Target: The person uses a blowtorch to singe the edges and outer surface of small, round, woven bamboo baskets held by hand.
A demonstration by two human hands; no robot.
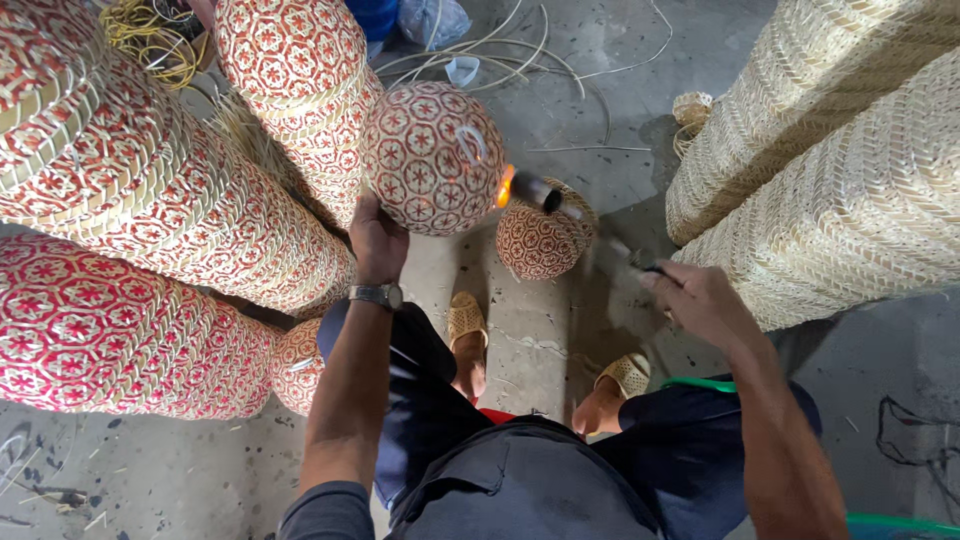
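Two tall stacks of pale natural woven baskets (840, 150) fill the upper right, lying tilted across the grey concrete floor (540, 330). Opposite them, on the left, stacks of red-and-cream woven baskets (130, 190) with a star-in-hexagon pattern lie on their sides, one column (300, 90) reaching to the top edge. Between these piles the left hand (377, 240), a wristwatch (377, 294) on its wrist, is closed on the underside of a round red-and-cream woven basket (432, 155), holding it up above the floor in the middle of the view; a small pale loop sits on its upper right side. The right hand (700, 300) is wrapped around the handle of a dark gas torch (575, 215), whose nozzle points left with a small orange flame (505, 185) touching the right edge of the held basket. Just beneath the torch, a smaller basket (540, 245) of the same pattern rests on the floor. Lower down are the person's two feet in woven tan sandals (465, 320). Loose pale cane strips (520, 50) curl over the floor at the top, beside a yellow tangle of cord (150, 35) at the upper left and a clear plastic bag (430, 20).
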